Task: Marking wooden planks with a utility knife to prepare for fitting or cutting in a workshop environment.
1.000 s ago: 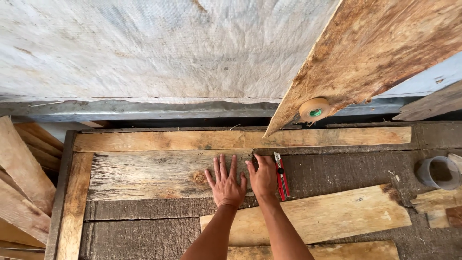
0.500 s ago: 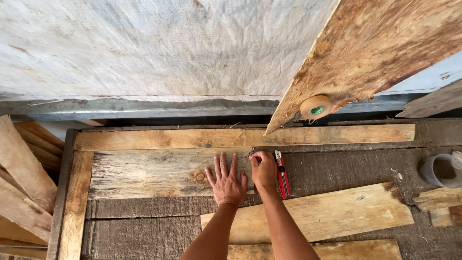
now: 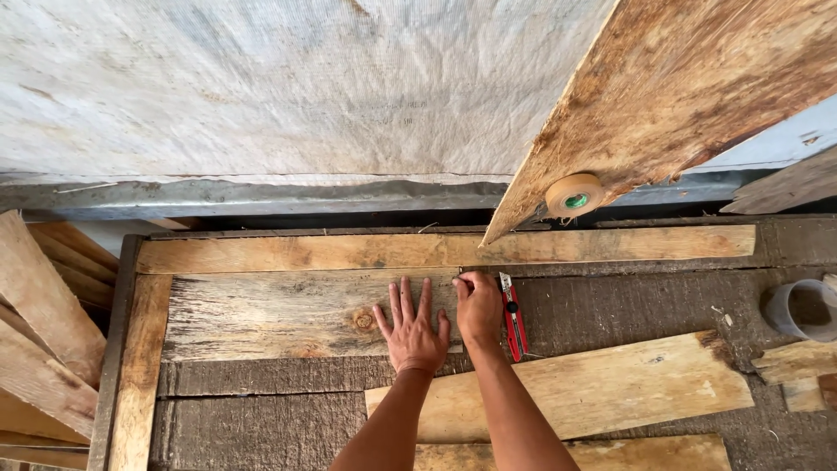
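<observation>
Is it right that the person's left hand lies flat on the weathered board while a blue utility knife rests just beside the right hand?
Not quite: the utility knife is red, not blue, as the head view shows. The rest holds: the left hand lies flat, fingers spread, on the weathered board, and the knife rests just beside the right hand.

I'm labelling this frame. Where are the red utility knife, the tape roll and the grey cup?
red utility knife (image 3: 513, 318), head view, middle of its handle.
tape roll (image 3: 573, 195), head view, its side face.
grey cup (image 3: 798, 311), head view, left wall.
</observation>
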